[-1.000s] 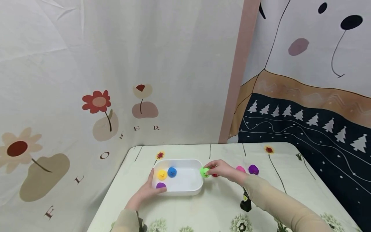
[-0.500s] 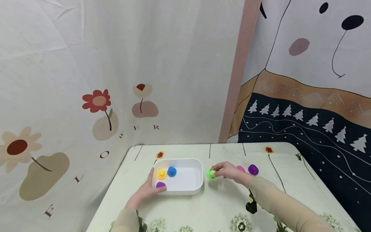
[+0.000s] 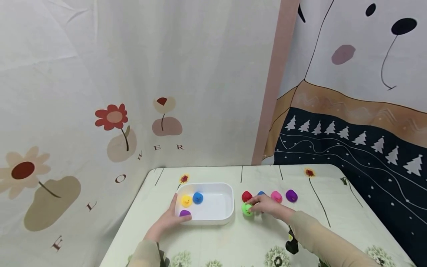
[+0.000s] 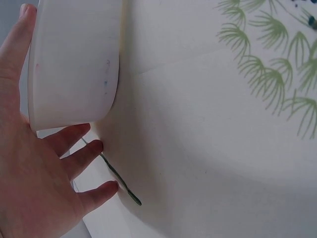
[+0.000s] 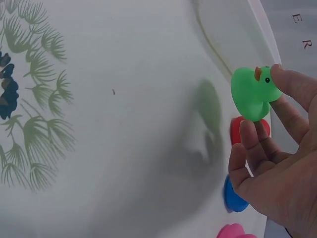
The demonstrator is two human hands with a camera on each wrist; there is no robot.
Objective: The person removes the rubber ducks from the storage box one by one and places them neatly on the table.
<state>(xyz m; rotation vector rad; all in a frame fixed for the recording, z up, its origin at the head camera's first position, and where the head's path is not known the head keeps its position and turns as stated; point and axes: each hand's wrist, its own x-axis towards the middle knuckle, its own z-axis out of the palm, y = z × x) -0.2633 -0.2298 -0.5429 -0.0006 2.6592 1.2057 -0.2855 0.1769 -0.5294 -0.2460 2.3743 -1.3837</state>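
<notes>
In the head view my left hand (image 3: 168, 219) holds the near left corner of a white plastic tub (image 3: 215, 221), thumb along its front rim and fingers at its end. Inside sit a yellow duck (image 3: 186, 201), a blue duck (image 3: 198, 198) and a purple toy (image 3: 185, 213), partly hidden by the front wall. To the right of the tub, my right hand (image 3: 268, 206) pinches a small green rubber duck (image 5: 247, 94) between thumb and fingers. A shadow on the cloth lies apart from the duck in the right wrist view. The left wrist view shows the tub's outer wall (image 4: 77, 64).
Behind the green duck stand a red toy (image 3: 247, 195), a blue one (image 3: 261, 193) partly covered by my hand, a pink one (image 3: 276, 196) and a purple one (image 3: 291, 195), in a row. A flower-print cloth (image 3: 213, 244) covers the table. Printed curtains (image 3: 213, 92) hang behind.
My right hand has carried the green duck from the tub's right rim, rightward and nearer to me. The red and blue toys behind it now show. The left hand and tub have stayed put.
</notes>
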